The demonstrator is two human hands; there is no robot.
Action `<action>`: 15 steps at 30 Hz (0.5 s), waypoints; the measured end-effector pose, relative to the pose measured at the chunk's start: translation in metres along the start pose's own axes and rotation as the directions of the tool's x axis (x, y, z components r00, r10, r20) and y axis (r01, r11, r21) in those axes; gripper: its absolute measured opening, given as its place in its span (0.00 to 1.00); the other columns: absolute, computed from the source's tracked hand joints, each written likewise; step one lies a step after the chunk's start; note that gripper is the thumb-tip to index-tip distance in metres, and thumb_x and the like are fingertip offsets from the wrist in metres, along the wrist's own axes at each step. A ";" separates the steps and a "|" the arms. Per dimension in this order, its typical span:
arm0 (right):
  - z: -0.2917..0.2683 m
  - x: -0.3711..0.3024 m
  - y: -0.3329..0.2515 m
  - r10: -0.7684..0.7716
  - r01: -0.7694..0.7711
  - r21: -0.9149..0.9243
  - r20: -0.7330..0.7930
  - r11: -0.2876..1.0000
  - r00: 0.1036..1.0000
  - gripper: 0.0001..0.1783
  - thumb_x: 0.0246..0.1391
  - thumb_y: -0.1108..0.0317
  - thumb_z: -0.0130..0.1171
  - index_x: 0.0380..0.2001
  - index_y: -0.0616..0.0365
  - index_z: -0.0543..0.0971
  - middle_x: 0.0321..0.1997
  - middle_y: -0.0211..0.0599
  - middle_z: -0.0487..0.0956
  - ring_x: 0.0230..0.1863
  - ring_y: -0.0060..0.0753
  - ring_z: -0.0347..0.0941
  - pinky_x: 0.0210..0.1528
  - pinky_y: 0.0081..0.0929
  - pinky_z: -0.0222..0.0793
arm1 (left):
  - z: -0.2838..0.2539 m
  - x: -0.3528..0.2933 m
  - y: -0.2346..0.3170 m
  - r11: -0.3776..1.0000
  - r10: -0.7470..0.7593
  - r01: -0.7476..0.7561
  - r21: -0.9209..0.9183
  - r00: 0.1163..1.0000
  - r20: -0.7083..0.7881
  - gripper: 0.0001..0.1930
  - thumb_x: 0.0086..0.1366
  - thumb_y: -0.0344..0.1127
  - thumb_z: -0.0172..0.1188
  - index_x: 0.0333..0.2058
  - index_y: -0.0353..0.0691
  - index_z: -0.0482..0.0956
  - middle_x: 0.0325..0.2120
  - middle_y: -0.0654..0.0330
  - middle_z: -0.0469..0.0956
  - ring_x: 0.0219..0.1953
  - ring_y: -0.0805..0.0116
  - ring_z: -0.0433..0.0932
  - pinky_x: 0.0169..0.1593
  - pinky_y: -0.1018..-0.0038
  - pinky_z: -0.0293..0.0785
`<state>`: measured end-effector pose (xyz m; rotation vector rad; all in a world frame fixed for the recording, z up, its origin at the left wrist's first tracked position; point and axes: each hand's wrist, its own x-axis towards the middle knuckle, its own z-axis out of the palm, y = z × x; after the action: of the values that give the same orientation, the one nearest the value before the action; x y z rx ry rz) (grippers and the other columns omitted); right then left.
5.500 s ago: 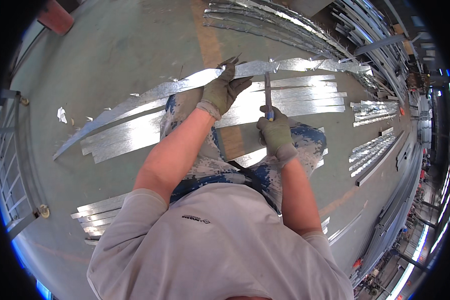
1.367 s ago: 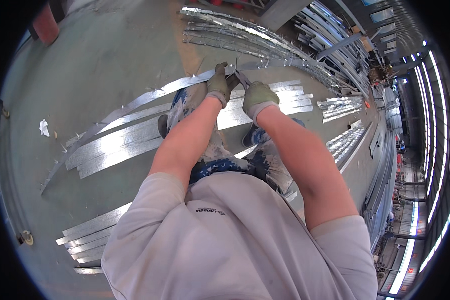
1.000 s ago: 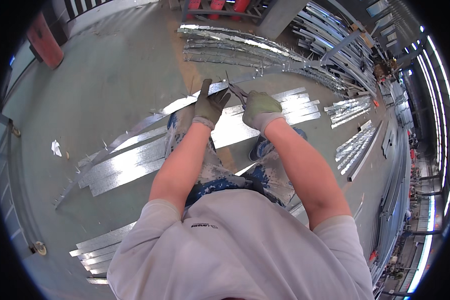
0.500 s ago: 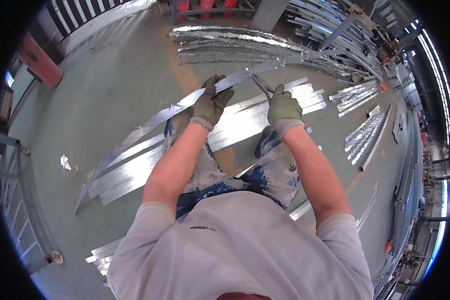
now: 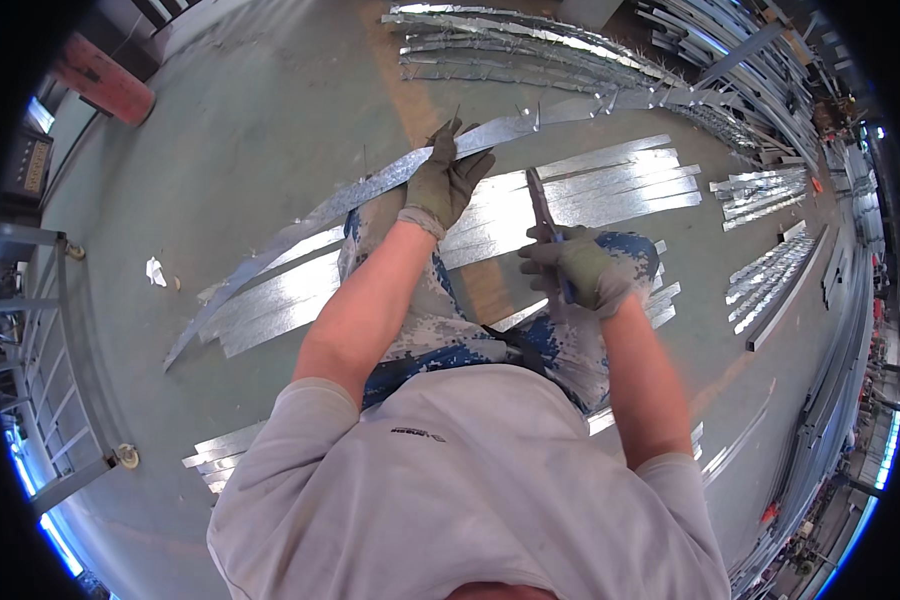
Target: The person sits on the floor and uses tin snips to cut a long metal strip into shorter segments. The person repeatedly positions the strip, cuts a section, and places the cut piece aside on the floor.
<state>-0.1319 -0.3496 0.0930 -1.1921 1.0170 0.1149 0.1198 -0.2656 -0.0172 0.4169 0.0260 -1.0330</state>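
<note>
A long, thin galvanized metal strip arcs across in front of me, with small pointed tabs standing up along its right part. My gloved left hand grips it near its middle, with the fingers behind the strip. In my gloved right hand is a pair of metal snips with dark jaws and a bit of blue at the handle. Their jaws look closed and point away from me, apart from the strip. My right hand is above my right knee. Below both hands, flat metal strips lie side by side on the floor.
Tabbed strips lie in rows at the far side. Smaller strip bundles and long metal profiles are to the right. A wheeled metal frame stands at the left, with a red cylinder at the far left.
My right hand has drawn the snips back from the strip toward my right knee, and their jaws have come together. My left hand still holds the strip. The view has shifted somewhat.
</note>
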 end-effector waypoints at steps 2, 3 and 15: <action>0.018 -0.001 -0.004 -0.062 0.062 0.055 0.005 0.997 0.998 0.34 0.61 0.68 0.75 0.69 0.63 0.78 0.46 0.35 0.86 0.47 0.32 0.87 0.43 0.34 0.86 | -0.001 -0.003 -0.001 1.000 0.007 -0.008 0.009 1.000 0.022 0.27 0.83 0.50 0.62 0.74 0.49 0.73 0.70 0.53 0.80 0.65 0.49 0.85 0.70 0.48 0.87; 0.020 0.003 -0.004 -0.076 0.076 0.037 0.005 0.996 0.997 0.34 0.62 0.68 0.74 0.69 0.63 0.77 0.50 0.37 0.87 0.49 0.33 0.87 0.45 0.33 0.86 | 0.000 -0.002 0.000 1.000 0.015 -0.016 0.013 0.999 0.039 0.28 0.83 0.50 0.62 0.74 0.50 0.72 0.70 0.54 0.80 0.65 0.49 0.85 0.71 0.49 0.87; 0.008 0.026 -0.020 -0.210 0.183 -0.222 -0.106 0.958 0.972 0.18 0.65 0.62 0.68 0.54 0.59 0.81 0.36 0.27 0.81 0.30 0.24 0.75 0.36 0.31 0.77 | 0.006 -0.009 0.002 0.999 0.048 -0.048 0.022 0.999 -0.008 0.26 0.87 0.47 0.56 0.77 0.52 0.70 0.72 0.52 0.77 0.65 0.50 0.85 0.71 0.48 0.85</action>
<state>-0.1012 -0.3624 0.0887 -1.5045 1.0097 -0.0129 0.1155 -0.2600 -0.0090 0.4398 0.0121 -0.9849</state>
